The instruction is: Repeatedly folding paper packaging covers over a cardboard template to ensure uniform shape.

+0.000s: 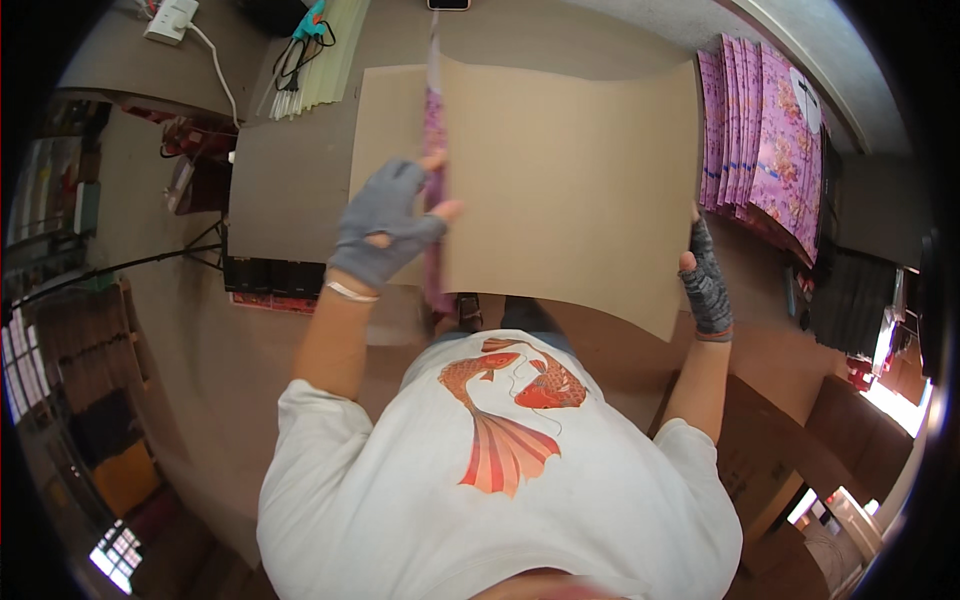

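A large plain brown cardboard sheet [570, 180] spreads over the table in front of me, its right side bowed upward. My left hand [385, 225], in a grey fingerless glove, pinches a purple floral panel [434, 125] that stands nearly edge-on above the sheet. Motion blurs this panel, and I cannot tell whether it is joined to the brown sheet. At the sheet's right edge, my right hand [708, 285], in a dark grey fingerless glove, grips the border with its thumb towards me; the other fingers are partly hidden.
Folded purple floral cardboard pieces [775, 150] stand stacked at the right. Pale strips [335, 60] lie at the back left beside a teal-handled tool [310, 22] with a black cord. A white power strip [172, 20] trails its cable at the far left. A phone [448, 4] lies at the top edge.
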Demonstrator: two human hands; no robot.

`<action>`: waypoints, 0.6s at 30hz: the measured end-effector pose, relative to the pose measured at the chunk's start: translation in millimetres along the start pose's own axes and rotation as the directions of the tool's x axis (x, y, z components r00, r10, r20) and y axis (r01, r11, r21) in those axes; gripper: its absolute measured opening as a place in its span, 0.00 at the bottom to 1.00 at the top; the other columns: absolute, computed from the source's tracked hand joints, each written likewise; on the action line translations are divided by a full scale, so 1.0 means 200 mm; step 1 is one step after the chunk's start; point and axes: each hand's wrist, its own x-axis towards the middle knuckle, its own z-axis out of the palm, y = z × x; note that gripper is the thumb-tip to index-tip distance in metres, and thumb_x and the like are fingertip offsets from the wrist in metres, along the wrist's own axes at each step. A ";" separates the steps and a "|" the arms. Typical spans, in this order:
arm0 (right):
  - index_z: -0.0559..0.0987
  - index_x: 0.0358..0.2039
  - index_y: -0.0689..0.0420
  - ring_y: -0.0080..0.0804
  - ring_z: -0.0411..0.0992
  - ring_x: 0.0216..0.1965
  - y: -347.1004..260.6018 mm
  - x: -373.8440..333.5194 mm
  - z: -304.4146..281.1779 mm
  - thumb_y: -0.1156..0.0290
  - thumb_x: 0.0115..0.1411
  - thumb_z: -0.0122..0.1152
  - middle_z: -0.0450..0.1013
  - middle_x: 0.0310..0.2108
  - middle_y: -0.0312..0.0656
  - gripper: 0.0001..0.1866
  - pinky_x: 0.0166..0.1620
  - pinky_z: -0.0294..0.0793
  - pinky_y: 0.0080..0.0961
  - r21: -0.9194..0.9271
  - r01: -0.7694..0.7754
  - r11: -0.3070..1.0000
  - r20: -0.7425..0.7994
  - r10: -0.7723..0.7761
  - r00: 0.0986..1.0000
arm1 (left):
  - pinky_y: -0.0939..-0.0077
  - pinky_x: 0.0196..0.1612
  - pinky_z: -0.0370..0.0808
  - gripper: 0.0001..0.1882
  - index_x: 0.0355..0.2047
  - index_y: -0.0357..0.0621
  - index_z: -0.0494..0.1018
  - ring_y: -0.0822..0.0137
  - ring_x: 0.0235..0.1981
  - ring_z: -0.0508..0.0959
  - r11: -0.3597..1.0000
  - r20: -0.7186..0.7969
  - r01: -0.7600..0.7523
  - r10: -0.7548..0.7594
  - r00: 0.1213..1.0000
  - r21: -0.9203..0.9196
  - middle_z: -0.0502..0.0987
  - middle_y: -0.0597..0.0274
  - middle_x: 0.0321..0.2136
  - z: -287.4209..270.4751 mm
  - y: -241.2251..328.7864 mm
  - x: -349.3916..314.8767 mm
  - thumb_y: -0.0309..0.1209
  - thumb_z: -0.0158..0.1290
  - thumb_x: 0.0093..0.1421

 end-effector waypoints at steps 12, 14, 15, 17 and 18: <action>0.65 0.66 0.47 0.61 0.47 0.70 0.17 0.47 0.68 0.29 0.48 0.61 0.58 0.65 0.57 0.51 0.68 0.41 0.60 -0.861 0.297 0.413 0.171 -0.315 0.934 | 0.26 0.64 0.43 0.36 0.66 0.67 0.62 0.40 0.68 0.52 0.733 0.063 -0.258 0.283 0.957 0.629 0.53 0.51 0.70 0.83 -0.23 0.29 0.59 0.49 0.58; 0.68 0.65 0.40 0.66 0.46 0.70 0.19 0.50 0.75 0.28 0.47 0.60 0.57 0.67 0.54 0.48 0.67 0.39 0.66 -0.931 0.269 0.248 0.226 -0.189 0.956 | 0.28 0.65 0.42 0.36 0.67 0.66 0.61 0.40 0.68 0.52 0.733 0.094 -0.265 0.267 0.959 0.627 0.54 0.53 0.70 0.85 -0.25 0.29 0.58 0.48 0.59; 0.68 0.65 0.40 0.66 0.46 0.70 0.21 0.51 0.76 0.28 0.47 0.60 0.57 0.67 0.54 0.48 0.67 0.39 0.66 -0.930 0.268 0.250 0.228 -0.180 0.957 | 0.30 0.66 0.42 0.36 0.67 0.64 0.61 0.41 0.68 0.52 0.731 0.123 -0.275 0.255 0.959 0.624 0.54 0.54 0.70 0.86 -0.26 0.30 0.57 0.48 0.60; 0.68 0.65 0.40 0.65 0.44 0.70 0.23 0.52 0.77 0.27 0.47 0.59 0.56 0.68 0.55 0.48 0.67 0.38 0.67 -0.956 0.257 0.140 0.240 -0.126 0.963 | 0.32 0.66 0.42 0.39 0.67 0.62 0.60 0.41 0.69 0.51 0.802 0.187 -0.300 0.237 0.954 0.517 0.53 0.52 0.70 0.78 -0.26 0.33 0.59 0.50 0.58; 0.67 0.66 0.39 0.64 0.42 0.71 0.16 0.52 0.79 0.28 0.48 0.59 0.53 0.69 0.53 0.48 0.66 0.38 0.69 -0.968 0.219 0.123 0.219 -0.008 0.976 | 0.34 0.67 0.41 0.42 0.68 0.60 0.60 0.42 0.70 0.50 0.862 0.246 -0.303 0.216 0.945 0.407 0.51 0.50 0.71 0.74 -0.26 0.33 0.61 0.52 0.56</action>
